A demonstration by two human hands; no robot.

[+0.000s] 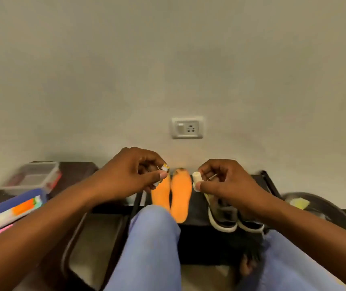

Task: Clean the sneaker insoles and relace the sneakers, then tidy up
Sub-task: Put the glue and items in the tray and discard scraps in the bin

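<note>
Two orange insoles [174, 196] lie side by side on the dark bench [197, 215], sneakers [228, 217] just right. Left hand [130, 175] pinches a small tube [164, 169]; right hand [224, 181] pinches its white cap [197, 179]. A lidded clear box [31, 177], contents unclear, sits far left.

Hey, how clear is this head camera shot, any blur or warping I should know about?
Head view: wide-angle bending curves the dark bench; edges smear, blurring the clear container; both orange insoles read clearly; small items in the left hand and right hand are soft.
</note>
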